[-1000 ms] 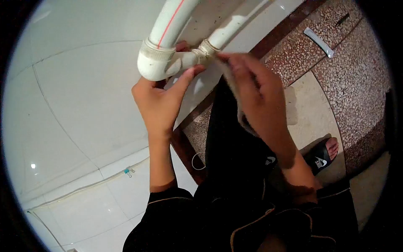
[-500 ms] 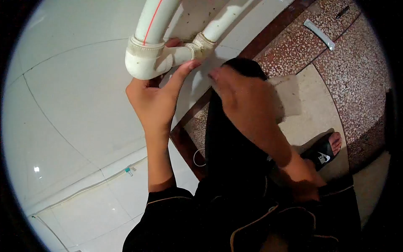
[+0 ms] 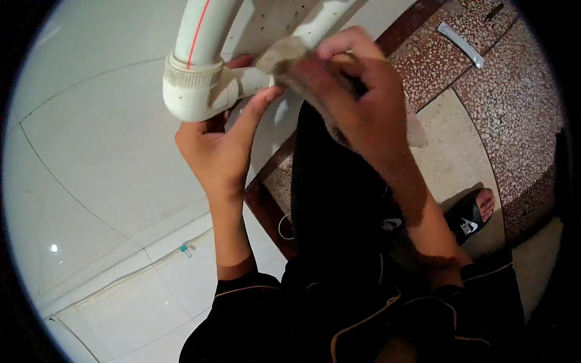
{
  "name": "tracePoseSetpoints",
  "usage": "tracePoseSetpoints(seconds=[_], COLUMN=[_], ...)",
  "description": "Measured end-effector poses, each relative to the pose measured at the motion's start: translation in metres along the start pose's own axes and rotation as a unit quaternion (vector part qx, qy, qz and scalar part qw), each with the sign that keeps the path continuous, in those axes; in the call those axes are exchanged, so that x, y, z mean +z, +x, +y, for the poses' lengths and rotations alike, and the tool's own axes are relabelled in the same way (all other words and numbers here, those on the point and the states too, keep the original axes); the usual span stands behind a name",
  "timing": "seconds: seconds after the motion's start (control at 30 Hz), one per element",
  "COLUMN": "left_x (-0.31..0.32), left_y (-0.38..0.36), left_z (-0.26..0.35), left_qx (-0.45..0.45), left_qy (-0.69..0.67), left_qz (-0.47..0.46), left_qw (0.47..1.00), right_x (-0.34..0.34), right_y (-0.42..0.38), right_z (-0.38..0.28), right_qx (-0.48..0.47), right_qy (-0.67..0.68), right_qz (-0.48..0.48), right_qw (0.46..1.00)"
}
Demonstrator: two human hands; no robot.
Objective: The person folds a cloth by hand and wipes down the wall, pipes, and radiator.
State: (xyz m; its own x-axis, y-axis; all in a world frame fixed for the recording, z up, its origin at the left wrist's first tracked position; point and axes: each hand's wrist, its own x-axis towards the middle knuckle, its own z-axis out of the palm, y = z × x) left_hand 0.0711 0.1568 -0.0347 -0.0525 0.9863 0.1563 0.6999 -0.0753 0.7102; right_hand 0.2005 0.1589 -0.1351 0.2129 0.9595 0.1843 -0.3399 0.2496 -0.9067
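Observation:
A white plastic pipe (image 3: 203, 30) with a red stripe runs down into a white elbow fitting (image 3: 190, 100). From the elbow a short connecting piece (image 3: 251, 81) leads toward a second, slanting white pipe (image 3: 327, 23). My left hand (image 3: 218, 145) grips the connecting piece from below, thumb in front and fingers partly hidden behind it. My right hand (image 3: 369, 91), slightly blurred, is closed on a greyish cloth (image 3: 281, 55). The cloth presses over the joint at the lower end of the slanting pipe and covers it. Another part of the cloth shows beyond my right hand.
Behind the pipes is a pale, glossy tiled surface (image 3: 97, 151) with a dark red border strip. Speckled flooring (image 3: 514, 103) lies at the right, with a pale strip-like object (image 3: 461, 45) on it. A sandaled foot (image 3: 475, 213) rests lower right. A small teal clip (image 3: 185, 248) sits lower left.
My right hand has moved up and left, bringing the cloth onto the slanting pipe's joint. My left hand stays on the connecting piece. The pipes appear shifted slightly left in view.

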Motion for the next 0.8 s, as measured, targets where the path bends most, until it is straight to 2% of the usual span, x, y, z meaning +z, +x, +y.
tracePoseSetpoints(seconds=[0.07,0.13,0.27,0.47,0.53,0.57,0.63,0.73,0.8], left_x=[0.002,0.002,0.000,-0.002,-0.003,-0.004,-0.004,-0.003,-0.002], left_y=[0.000,0.000,0.000,0.001,-0.002,-0.003,-0.001,-0.001,-0.003], left_z=[-0.002,-0.003,-0.003,-0.006,-0.004,-0.005,-0.003,0.004,0.004], left_qx=[0.003,0.005,0.011,0.017,0.016,0.016,0.021,0.016,0.012], left_qy=[-0.006,-0.010,-0.020,-0.010,-0.005,-0.001,0.001,0.077,0.060], left_qz=[0.006,0.010,-0.001,-0.005,-0.007,-0.009,-0.010,-0.005,-0.008], left_qw=[1.000,1.000,1.000,1.000,1.000,1.000,1.000,0.997,0.998], right_x=[0.008,0.017,0.023,0.025,0.028,0.025,0.014,0.021,0.018], right_y=[0.002,0.003,-0.005,-0.001,0.002,-0.002,-0.012,-0.002,-0.004], right_z=[-0.001,0.007,0.008,0.011,0.014,0.015,0.018,0.013,0.012], right_qx=[0.033,-0.040,-0.037,-0.109,-0.184,-0.188,-0.133,-0.165,-0.162], right_qy=[-0.045,-0.097,-0.095,-0.137,-0.155,-0.154,-0.154,-0.200,-0.210], right_qz=[-0.011,0.029,0.037,0.045,0.063,0.064,0.004,0.020,0.021], right_qw=[0.998,0.994,0.994,0.984,0.969,0.968,0.979,0.966,0.964])
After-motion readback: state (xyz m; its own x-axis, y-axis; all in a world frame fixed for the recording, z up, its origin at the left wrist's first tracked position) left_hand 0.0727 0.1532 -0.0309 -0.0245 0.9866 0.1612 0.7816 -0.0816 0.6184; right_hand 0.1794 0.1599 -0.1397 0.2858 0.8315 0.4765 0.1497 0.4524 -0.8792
